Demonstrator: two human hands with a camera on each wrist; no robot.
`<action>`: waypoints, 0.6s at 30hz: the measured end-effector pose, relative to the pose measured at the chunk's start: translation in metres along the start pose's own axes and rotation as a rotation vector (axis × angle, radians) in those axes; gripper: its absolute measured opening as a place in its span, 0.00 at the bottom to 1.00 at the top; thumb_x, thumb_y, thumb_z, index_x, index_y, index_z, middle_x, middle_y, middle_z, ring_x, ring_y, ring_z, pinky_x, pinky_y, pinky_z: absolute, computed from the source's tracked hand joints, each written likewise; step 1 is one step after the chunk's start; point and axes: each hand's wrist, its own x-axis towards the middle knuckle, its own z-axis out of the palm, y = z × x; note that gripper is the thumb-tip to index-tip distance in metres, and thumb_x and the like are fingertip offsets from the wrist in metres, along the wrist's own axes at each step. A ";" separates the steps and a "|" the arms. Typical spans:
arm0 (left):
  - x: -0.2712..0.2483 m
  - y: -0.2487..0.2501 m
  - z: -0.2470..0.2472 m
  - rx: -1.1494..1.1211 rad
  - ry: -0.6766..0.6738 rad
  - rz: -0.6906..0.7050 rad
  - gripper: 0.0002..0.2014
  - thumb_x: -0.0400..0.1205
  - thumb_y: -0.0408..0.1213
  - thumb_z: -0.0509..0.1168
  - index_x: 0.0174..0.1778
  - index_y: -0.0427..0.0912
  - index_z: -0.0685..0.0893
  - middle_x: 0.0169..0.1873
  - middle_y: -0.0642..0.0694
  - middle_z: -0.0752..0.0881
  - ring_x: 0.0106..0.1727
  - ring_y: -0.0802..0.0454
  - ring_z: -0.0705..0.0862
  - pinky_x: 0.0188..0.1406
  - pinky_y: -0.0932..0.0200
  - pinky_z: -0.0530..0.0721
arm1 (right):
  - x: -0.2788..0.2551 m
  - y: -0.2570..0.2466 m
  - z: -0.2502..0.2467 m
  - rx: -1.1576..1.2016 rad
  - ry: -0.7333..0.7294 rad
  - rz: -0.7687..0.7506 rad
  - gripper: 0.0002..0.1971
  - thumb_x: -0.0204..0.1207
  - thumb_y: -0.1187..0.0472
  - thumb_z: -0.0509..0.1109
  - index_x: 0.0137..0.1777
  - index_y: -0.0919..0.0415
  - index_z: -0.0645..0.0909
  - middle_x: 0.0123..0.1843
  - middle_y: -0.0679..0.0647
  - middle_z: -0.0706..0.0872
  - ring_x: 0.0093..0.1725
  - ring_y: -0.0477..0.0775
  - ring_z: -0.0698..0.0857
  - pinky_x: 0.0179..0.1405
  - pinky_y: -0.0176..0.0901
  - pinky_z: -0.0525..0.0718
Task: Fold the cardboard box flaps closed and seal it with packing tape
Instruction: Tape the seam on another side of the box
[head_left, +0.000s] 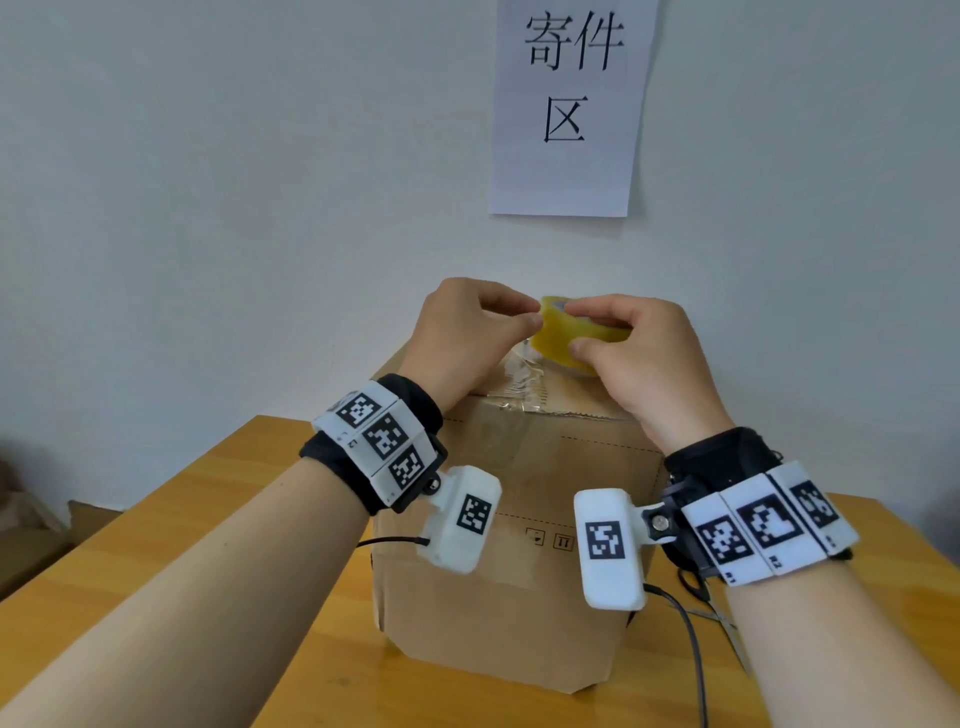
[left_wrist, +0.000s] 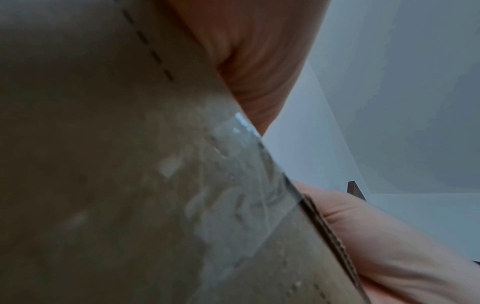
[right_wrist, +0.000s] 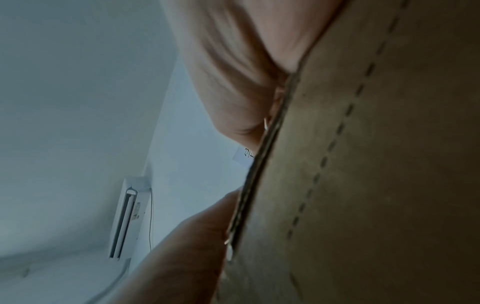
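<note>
Head view bright, evenly lit, edges bowed; wrist views dim, blurred, bluish.

Box (head_left: 519, 545) stands on the table (head_left: 156, 519) right in front of me, near the wall (head_left: 208, 156). My left hand (head_left: 457, 332) and right hand (head_left: 649, 358) are side by side above the box's top, tape roll (head_left: 566, 338) between them, in my right hand. Paper sign (head_left: 569, 104) on the wall behind, above the box. Cable (head_left: 685, 634) on the table to the box's right.
</note>
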 end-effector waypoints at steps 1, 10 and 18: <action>-0.001 0.001 0.000 0.008 -0.001 0.004 0.06 0.76 0.43 0.75 0.48 0.53 0.94 0.42 0.59 0.92 0.47 0.65 0.88 0.52 0.65 0.84 | 0.000 -0.001 -0.002 0.052 0.011 -0.001 0.18 0.71 0.64 0.77 0.51 0.36 0.88 0.55 0.43 0.88 0.63 0.48 0.83 0.59 0.44 0.85; -0.003 0.003 0.000 -0.023 0.032 0.039 0.09 0.74 0.42 0.78 0.49 0.50 0.93 0.41 0.55 0.93 0.44 0.66 0.90 0.52 0.64 0.87 | -0.005 -0.008 -0.004 0.186 -0.018 -0.040 0.17 0.71 0.68 0.79 0.50 0.42 0.88 0.48 0.39 0.89 0.51 0.34 0.86 0.47 0.29 0.84; -0.001 0.001 -0.001 -0.025 0.089 0.030 0.05 0.76 0.42 0.77 0.46 0.51 0.93 0.37 0.56 0.92 0.40 0.62 0.89 0.48 0.62 0.86 | -0.006 -0.010 -0.004 0.212 -0.022 -0.033 0.15 0.72 0.67 0.80 0.51 0.44 0.89 0.49 0.40 0.89 0.53 0.38 0.87 0.51 0.36 0.87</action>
